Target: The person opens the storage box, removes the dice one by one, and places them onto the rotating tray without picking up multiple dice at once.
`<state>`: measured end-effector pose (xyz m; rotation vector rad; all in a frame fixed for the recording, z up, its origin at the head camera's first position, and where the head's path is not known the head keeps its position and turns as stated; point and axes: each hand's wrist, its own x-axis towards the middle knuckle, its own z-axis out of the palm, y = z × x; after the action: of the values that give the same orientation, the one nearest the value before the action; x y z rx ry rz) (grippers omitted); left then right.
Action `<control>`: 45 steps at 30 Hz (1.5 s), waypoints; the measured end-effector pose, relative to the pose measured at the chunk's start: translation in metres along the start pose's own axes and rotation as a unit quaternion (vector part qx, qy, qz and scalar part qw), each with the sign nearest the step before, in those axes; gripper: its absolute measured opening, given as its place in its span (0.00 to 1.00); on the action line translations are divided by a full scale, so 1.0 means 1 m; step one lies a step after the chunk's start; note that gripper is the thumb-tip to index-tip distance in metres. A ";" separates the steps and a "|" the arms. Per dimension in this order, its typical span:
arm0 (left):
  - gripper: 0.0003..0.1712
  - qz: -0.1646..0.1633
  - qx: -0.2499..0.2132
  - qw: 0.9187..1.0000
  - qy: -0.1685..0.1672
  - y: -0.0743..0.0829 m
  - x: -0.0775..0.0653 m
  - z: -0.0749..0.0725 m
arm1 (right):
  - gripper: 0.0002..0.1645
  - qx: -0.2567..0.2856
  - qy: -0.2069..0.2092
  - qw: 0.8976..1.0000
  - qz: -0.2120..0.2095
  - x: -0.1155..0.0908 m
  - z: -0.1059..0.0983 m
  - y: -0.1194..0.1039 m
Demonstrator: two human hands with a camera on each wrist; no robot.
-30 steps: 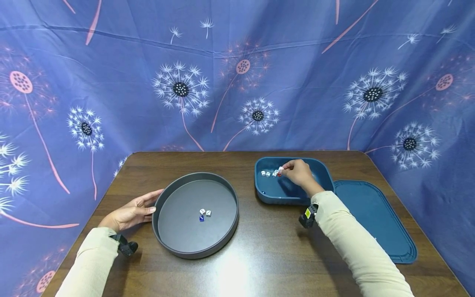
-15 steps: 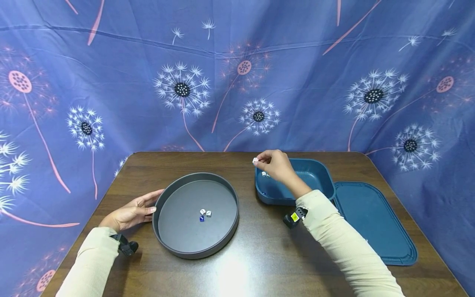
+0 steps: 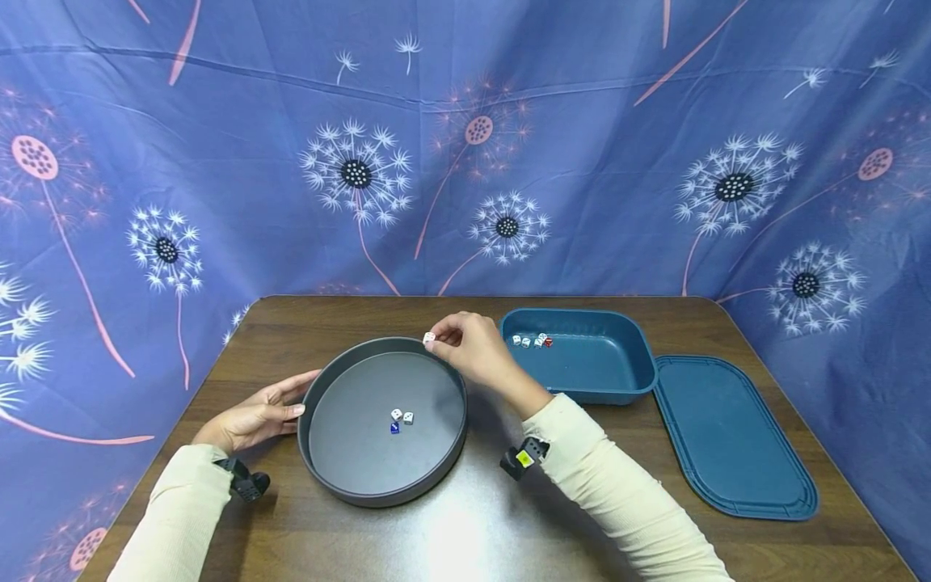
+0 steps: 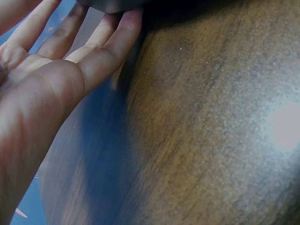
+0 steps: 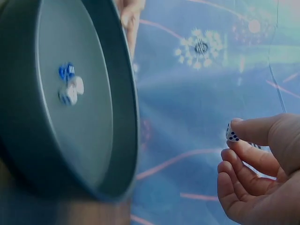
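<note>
My right hand (image 3: pixel 474 349) pinches a white die (image 3: pixel 429 337) between thumb and fingertip, over the far right rim of a round dark grey pan (image 3: pixel 342 477). Blue pips show on this die in the right wrist view. Inside the pan, near its middle, lie a blue die (image 3: pixel 395 428) and two white dice (image 3: pixel 409 419) close together. My left hand (image 3: pixel 263 414) rests against the pan's left side with straight fingers; the left wrist view catches its fingertips (image 4: pixel 131 18) at the pan's wall.
Right of the pan stands a blue rectangular container (image 3: pixel 604 396); several white dice (image 3: pixel 526 343) and a red die (image 3: pixel 549 343) lie at its left end. A flat blue lid (image 3: pixel 735 436) lies on the wooden table (image 3: pixel 553 533) beside it. A patterned cloth (image 3: pixel 582 145) hangs behind.
My right hand has lifted a white die out of the blue container and carried it left to the pan's rim. The left hand and the dice in the pan have stayed put.
</note>
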<state>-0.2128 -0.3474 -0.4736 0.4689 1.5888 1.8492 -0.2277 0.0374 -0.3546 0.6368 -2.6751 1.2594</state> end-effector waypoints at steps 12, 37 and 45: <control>0.37 0.004 -0.015 1.000 -0.007 0.002 -0.002 0.002 | 0.08 -0.010 -0.030 0.999 -0.014 -0.013 0.060 -0.015; 0.37 0.002 -0.016 1.000 -0.009 0.001 0.001 -0.001 | 0.08 -0.144 -0.062 0.986 -0.057 -0.036 0.129 0.014; 0.37 -0.002 -0.011 1.000 -0.003 0.001 0.001 0.002 | 0.08 -0.176 -0.073 0.979 -0.073 -0.037 0.132 0.015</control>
<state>-0.2129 -0.3454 -0.4721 0.4603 1.5619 1.8580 -0.1909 -0.0424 -0.4610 0.8788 -2.8030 0.7030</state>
